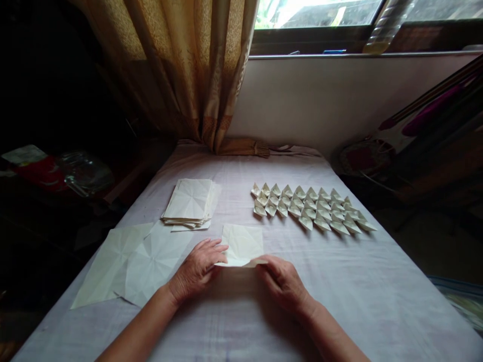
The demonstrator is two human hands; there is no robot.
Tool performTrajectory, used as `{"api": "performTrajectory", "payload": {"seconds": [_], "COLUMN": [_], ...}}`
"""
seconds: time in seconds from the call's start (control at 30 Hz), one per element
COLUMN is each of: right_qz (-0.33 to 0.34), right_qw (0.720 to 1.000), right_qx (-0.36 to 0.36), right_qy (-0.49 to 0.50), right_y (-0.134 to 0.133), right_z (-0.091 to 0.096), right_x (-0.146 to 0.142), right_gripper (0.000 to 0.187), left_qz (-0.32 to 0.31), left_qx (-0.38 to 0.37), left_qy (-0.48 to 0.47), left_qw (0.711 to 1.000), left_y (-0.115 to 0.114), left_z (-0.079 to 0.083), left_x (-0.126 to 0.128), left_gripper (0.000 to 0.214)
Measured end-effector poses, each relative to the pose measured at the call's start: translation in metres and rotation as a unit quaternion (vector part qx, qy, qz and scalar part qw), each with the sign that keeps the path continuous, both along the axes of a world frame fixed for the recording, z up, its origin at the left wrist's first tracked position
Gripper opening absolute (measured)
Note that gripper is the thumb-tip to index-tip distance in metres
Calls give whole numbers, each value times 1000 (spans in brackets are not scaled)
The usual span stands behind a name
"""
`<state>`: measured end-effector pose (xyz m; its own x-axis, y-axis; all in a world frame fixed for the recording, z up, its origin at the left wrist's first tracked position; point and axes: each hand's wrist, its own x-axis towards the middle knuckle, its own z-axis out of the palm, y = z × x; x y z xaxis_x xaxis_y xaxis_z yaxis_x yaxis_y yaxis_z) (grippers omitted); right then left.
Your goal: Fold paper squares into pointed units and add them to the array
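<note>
A pale sheet of paper (243, 240) lies before me, its near edge lifted and folded over toward the far side. My left hand (199, 266) grips the left end of that fold, its thumb hidden beneath and its fingers resting on top. At the right end, my right hand (283, 281) pinches the edge, fingers curled in. Beyond the left hand sits a stack of creased paper squares (190, 198). Larger creased sheets (154, 261) lie loosely to the left of that hand. Several small folded paper boats (309, 206) stand in rows at the back right.
The table's pale cloth (234, 327) spreads under everything. A gold curtain (188, 65) hangs at the far left above the table, beside a window (317, 12). On the sill stands a clear plastic bottle (387, 30). Dark clutter borders both sides.
</note>
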<state>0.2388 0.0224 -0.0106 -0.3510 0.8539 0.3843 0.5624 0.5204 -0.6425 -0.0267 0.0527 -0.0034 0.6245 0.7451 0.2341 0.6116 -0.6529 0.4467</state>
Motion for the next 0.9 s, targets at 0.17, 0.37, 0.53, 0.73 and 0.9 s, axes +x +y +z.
{"api": "performTrajectory", "payload": {"seconds": [0.17, 0.37, 0.53, 0.73, 0.9], "right_qz": [-46, -182, -186, -184, -185], "right_qw": [995, 982, 975, 971, 968], "right_qx": [-70, -13, 26, 48, 53], "right_qy": [50, -54, -120, -148, -161], "right_y": [-6, 1, 1, 3, 6], "right_z": [2, -8, -14, -15, -14], "right_x": [3, -4, -9, -11, -11], "right_gripper": [24, 25, 21, 22, 23], "left_qz": [27, 163, 211, 96, -34], "left_qx": [-80, -172, -141, 103, 76], "left_qy": [-38, -27, -5, 45, 72], "left_qw": [996, 971, 967, 989, 994], "left_y": [-14, -17, -11, -19, -21], "left_z": [12, 12, 4, 3, 1], "left_x": [16, 30, 34, 48, 60], "left_gripper": [29, 20, 53, 31, 40]}}
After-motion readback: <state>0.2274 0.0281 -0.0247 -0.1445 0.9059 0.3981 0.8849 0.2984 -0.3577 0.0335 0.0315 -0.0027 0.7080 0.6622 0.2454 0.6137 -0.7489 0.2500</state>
